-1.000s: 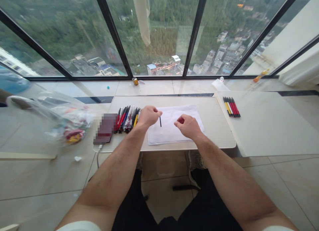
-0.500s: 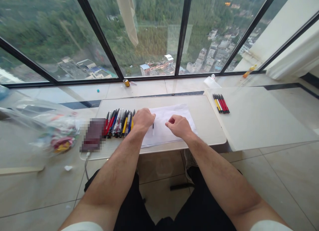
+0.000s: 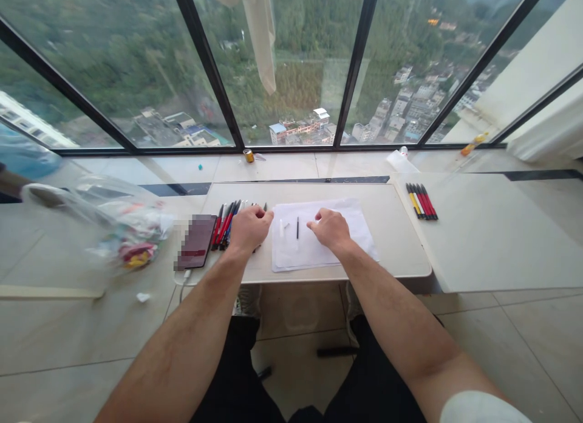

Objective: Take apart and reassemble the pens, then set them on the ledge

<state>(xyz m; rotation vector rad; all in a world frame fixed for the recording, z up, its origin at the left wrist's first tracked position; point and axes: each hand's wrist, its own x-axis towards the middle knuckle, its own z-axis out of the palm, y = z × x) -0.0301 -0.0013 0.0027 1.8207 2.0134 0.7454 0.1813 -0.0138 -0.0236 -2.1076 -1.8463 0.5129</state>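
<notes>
A person sat at a low white bench (image 3: 396, 228) by tall windows, both bare hands over it. The left hand (image 3: 249, 230) was curled, thumb near forefinger, in front of the right end of a bunch of pens (image 3: 223, 228); whether it pinched one could not be told. The right hand (image 3: 331, 230) hovered over white sheets of paper (image 3: 289, 259), its fingers bent in towards the thumb; no object showed between them, though the tips were too small to judge. On the paper between the hands lay a slim black piece (image 3: 297, 228) and, to its left, a small pale part (image 3: 281, 229).

The work appeared partway along: a short row of yellow, white and red pens (image 3: 422, 202) lay apart on a pale board (image 3: 483, 234) to the right, while the bunch on the left looked yet to be dealt with.

No brand or writing could be read: the phone (image 3: 198, 244) beside the bunch was partly pixelated, and the packets (image 3: 136, 254) in the clear bag (image 3: 98, 213) were blurred.
</notes>
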